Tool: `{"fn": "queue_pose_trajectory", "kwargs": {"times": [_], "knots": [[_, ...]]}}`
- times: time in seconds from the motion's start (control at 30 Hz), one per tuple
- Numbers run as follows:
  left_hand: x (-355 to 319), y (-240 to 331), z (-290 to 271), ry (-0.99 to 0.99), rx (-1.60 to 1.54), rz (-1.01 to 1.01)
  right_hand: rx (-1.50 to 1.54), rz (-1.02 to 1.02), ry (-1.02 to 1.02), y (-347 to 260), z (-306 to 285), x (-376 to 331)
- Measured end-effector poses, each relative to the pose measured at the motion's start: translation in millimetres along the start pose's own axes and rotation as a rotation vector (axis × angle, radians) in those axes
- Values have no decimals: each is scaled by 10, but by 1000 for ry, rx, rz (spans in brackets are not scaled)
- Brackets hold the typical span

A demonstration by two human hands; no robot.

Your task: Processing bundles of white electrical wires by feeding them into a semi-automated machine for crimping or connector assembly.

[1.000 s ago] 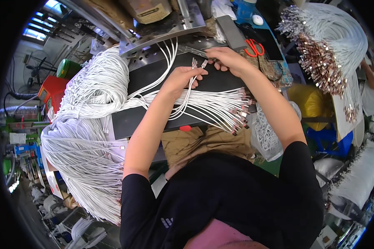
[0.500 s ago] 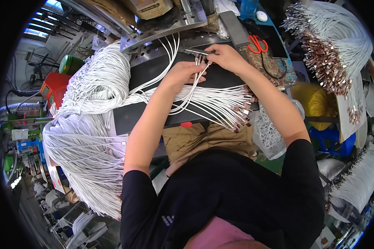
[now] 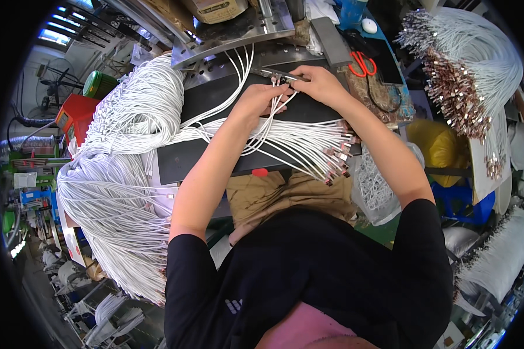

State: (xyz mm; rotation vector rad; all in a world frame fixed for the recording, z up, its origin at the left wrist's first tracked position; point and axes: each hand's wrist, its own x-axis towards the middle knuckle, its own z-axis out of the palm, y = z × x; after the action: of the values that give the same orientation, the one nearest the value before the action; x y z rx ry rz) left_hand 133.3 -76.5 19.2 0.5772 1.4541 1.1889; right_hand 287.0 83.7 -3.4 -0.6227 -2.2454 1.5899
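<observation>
A huge heap of white cables (image 3: 116,192) spills over the left of the table (image 3: 215,160), well to the left of both hands, and a fan of the same cables (image 3: 297,142) runs across the dark mat just below the hands, its metal connector ends (image 3: 335,160) lined up toward the right. Another bundle with coppery terminals (image 3: 454,87) hangs well off to the right, and red-handled scissors (image 3: 364,61) lie just beyond the right hand.

The left hand (image 3: 262,99) is curled, its fingers pinching a few cable ends held upright. The right hand (image 3: 320,81) is closed on a thin metal piece, probably a small tool or fixture part (image 3: 273,72), which meets those ends just in front of a curved perforated metal plate (image 3: 239,35); I cannot tell exactly what the piece is.

To do this step well, I judge that the cable end should be kept straight and square to the metal piece, gripped close to the tip so that it does not flex, with the loose strands held clear below.

The cable in hand is thin, white, round and limp, with a small metallic end.
</observation>
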Motion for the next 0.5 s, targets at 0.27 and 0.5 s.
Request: {"fn": "queue_pose_trajectory", "kwargs": {"times": [0.27, 0.5], "knots": [[32, -44, -281, 25, 215, 0, 100, 105, -43, -71, -145, -43], [44, -35, -148, 32, 273, 10, -130, 98, -54, 6, -87, -53]]}}
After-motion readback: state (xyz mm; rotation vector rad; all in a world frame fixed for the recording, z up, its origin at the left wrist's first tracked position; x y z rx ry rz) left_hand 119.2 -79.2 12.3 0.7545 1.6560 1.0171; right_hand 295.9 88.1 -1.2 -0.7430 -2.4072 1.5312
